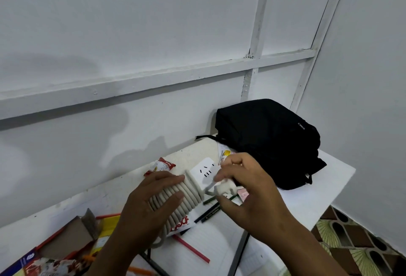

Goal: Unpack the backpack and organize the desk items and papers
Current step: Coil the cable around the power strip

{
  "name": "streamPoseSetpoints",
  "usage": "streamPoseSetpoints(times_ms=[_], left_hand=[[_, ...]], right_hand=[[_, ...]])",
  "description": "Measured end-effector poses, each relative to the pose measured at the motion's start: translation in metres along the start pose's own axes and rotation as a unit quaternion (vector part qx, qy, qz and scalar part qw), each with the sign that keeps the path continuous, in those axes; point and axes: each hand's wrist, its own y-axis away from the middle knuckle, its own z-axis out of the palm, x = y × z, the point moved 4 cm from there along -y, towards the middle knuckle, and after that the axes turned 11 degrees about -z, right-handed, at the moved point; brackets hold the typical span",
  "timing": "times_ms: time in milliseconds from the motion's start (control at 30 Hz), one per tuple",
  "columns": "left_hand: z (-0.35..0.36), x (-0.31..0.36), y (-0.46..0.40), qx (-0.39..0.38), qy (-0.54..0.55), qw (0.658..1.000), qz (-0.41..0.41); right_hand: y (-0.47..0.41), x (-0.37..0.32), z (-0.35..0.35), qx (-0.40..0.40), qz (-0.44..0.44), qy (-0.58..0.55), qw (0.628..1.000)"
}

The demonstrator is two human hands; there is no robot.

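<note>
**Winding the cord so the power strip stores neatly**

Holding the white plastic power strip (203,171) above the white tabletop (318,190), the person had its thick grey-white cord (175,201) coiled in tight turns round the body, probably so it would not sprawl among the other things. The left hand (151,198) was curled over the coils, fingers pressing them against the strip to keep the turns from springing loose. The right hand (248,190), just right of the strip, pinched the white plug (224,189) at the cord's free end, likely to tuck it in; the hands sat close together, each gripping its own part.

The black fabric backpack (268,141) lay behind and right of the strip, against the wall, a printed paper (225,151) poking out from under it. Beneath the strip lay dark pencils (211,211) and a red stick (193,249). Behind and left of the strip sat a red-and-white snack packet (162,165); further left, near the front edge, a brown cardboard box (72,238) rested on papers. Sorting looked only partly done.
</note>
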Motion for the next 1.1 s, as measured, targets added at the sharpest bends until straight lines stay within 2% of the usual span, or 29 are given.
streamPoseSetpoints(times_ms=[67,100,167,200,267,333,367,433,533,600,700,800,900,1000,1100], left_hand=[[-0.001,0.004,0.001,0.006,0.011,1.000,0.002],[-0.001,0.006,0.001,0.006,0.016,1.000,0.004],[0.001,0.011,0.002,-0.005,0.034,0.999,0.006],[0.003,0.014,0.003,-0.009,0.037,0.999,0.010],[0.006,0.019,0.005,-0.006,0.038,0.999,0.022],[0.010,0.023,0.007,0.005,0.066,0.997,0.025],[0.012,0.025,0.009,0.011,0.082,0.996,0.025],[0.016,0.030,0.011,0.026,0.096,0.995,0.032],[0.024,0.037,0.015,0.033,0.098,0.993,0.048],[0.029,0.041,0.017,0.032,0.111,0.992,0.052],[0.037,0.043,0.020,0.036,0.122,0.990,0.057],[0.044,0.046,0.021,0.026,0.132,0.989,0.053],[0.049,0.045,0.021,0.005,0.189,0.982,0.029],[0.052,0.039,0.021,-0.050,0.274,0.960,-0.032],[0.053,0.038,0.023,-0.076,0.272,0.958,-0.047]], right_hand=[[0.000,0.002,-0.001,0.061,0.008,-0.068,0.996],[0.000,0.005,0.002,0.089,0.043,-0.148,0.984],[0.002,0.010,0.010,0.165,0.129,-0.300,0.931],[0.005,0.011,0.015,0.206,0.159,-0.330,0.907],[0.012,0.014,0.022,0.258,0.180,-0.262,0.912],[0.018,0.013,0.027,0.271,0.196,-0.155,0.930],[0.020,0.012,0.031,0.282,0.209,-0.145,0.925],[0.024,0.013,0.040,0.309,0.249,-0.206,0.895],[0.019,0.005,0.051,0.339,0.304,-0.351,0.818],[0.014,-0.002,0.051,0.358,0.302,-0.377,0.799],[0.013,-0.008,0.054,0.372,0.302,-0.349,0.806],[0.021,-0.004,0.062,0.358,0.298,-0.276,0.841],[0.020,-0.009,0.073,0.287,0.291,-0.281,0.868],[0.021,-0.012,0.079,0.221,0.280,-0.301,0.884],[0.023,-0.005,0.082,0.173,0.295,-0.299,0.891]])
